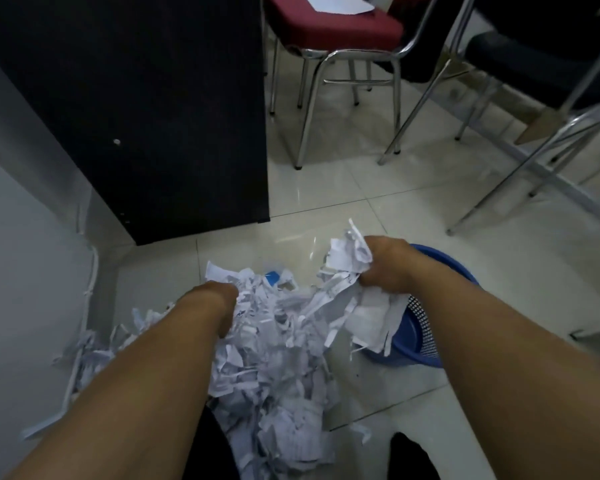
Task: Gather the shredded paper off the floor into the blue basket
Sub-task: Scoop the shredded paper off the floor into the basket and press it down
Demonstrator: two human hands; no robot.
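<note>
A big heap of white shredded paper (pixel 274 368) lies on the tiled floor at the bottom centre. My left hand (pixel 215 303) is dug into the heap's upper left side, fingers buried in strips. My right hand (pixel 385 265) is raised to the right, closed on a bunch of shredded paper (pixel 347 271) whose strips hang down. The blue basket (pixel 420 337) with a mesh wall stands on the floor just right of the heap, partly hidden behind my right forearm and the hanging strips.
A dark cabinet (pixel 153 116) stands at upper left, close behind the heap. A red-seated chair with chrome legs (pixel 333 36) and more chrome chair legs (pixel 534 161) fill the upper right. A white wall (pixel 11 271) and loose strips (pixel 80 355) lie at left.
</note>
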